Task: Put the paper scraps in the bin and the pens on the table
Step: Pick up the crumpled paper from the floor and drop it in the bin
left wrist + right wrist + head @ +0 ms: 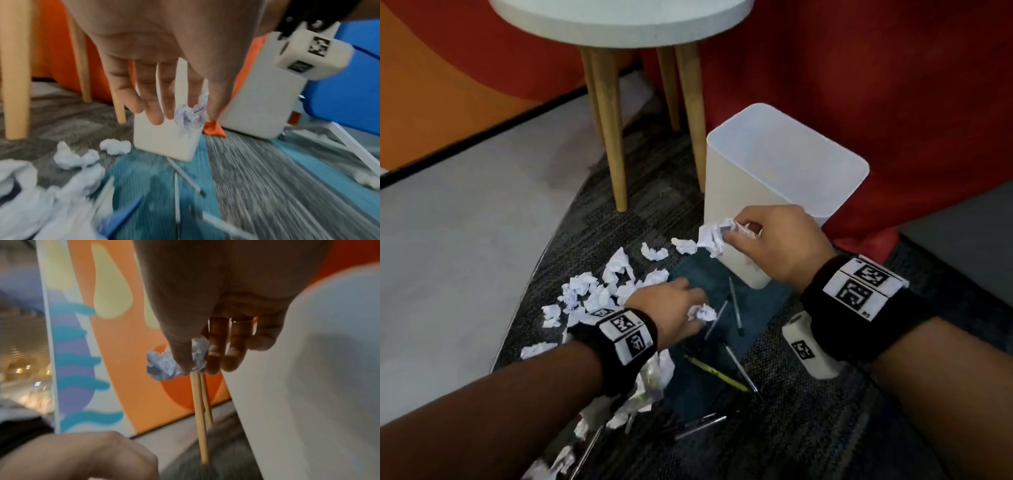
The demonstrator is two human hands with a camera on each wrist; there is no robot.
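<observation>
Now each hand pinches a paper scrap: right hand [774, 243] beside the bin [784, 178], left hand [671, 308] lower.

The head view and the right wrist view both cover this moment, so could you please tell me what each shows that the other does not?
Only the head view shows the open top of the bin, the pens on the carpet, the heap of paper scraps and the round table. Only the right wrist view shows a thin ring on one finger and a painted wall. Both show the right hand pinching a crumpled scrap beside the bin, the left hand and wooden table legs.
</observation>
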